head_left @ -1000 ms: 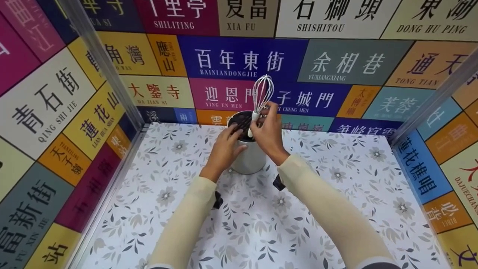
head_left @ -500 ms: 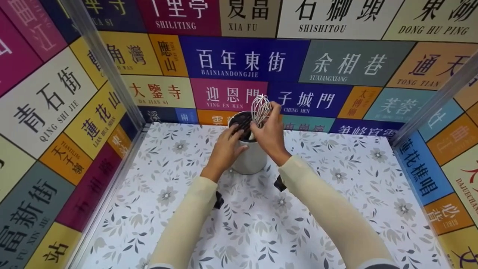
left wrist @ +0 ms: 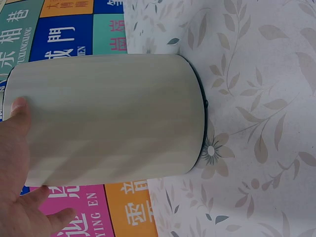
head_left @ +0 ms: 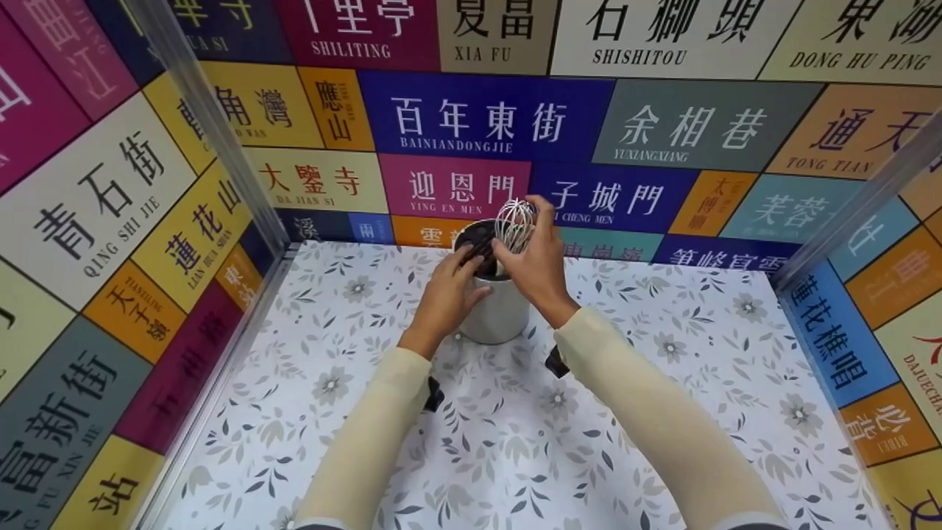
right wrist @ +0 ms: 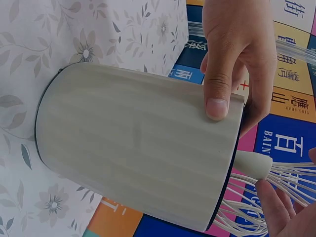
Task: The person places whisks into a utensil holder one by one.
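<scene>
A tall cream utensil canister (head_left: 494, 313) with a dark opening stands upright near the back edge of the surface. At its left side my left hand (head_left: 444, 294) grips the rim, the thumb on the outer wall and the fingers over the opening. My right hand (head_left: 537, 265) holds a whisk (head_left: 515, 224) at the opening, white wire loops upward. In the right wrist view, the whisk's pale handle (right wrist: 253, 165) enters the canister, and fingers pinch where handle meets wires. More wire loops (right wrist: 242, 217) show beside it; whether they belong to a second whisk I cannot tell.
A white tabletop (head_left: 331, 442) with a leaf and flower print lies under the canister. Colourful panels (head_left: 486, 114) with lettering rise close behind it. Further panels stand to the left and right, with clear corner strips (head_left: 221, 132) between them.
My right hand has shifted up from the whisk's handle towards its wires. The whisk has sunk into the canister, its wires now lower. The left hand stays on the rim.
</scene>
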A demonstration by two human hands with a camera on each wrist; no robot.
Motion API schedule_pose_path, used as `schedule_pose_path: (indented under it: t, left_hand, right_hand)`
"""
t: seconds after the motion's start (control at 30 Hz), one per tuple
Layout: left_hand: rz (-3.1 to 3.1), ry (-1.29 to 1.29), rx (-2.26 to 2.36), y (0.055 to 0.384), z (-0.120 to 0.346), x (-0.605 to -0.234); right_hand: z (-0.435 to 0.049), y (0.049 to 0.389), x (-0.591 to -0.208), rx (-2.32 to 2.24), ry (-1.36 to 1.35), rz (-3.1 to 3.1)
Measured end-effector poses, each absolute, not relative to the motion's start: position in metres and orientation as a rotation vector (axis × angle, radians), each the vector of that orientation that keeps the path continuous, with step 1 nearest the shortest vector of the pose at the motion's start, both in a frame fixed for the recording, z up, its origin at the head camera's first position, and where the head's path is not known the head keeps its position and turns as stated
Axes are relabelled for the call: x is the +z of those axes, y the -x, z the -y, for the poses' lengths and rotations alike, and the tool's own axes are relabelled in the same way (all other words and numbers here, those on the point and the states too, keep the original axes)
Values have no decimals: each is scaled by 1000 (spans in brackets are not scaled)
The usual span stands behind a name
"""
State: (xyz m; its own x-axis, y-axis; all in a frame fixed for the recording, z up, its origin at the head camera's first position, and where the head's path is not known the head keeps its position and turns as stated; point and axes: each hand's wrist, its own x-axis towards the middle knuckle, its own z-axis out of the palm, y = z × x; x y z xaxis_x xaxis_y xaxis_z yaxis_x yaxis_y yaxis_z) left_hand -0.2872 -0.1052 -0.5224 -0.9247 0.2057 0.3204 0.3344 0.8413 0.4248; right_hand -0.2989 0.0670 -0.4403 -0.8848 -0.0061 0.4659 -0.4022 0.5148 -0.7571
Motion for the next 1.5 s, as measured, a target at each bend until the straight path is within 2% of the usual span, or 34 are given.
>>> schedule_pose_path:
  t: [1.5]
  left_hand:
    - [2753, 424, -697, 286, 105, -522]
  right_hand:
    - [-77, 300, -436, 1294, -367, 2328]
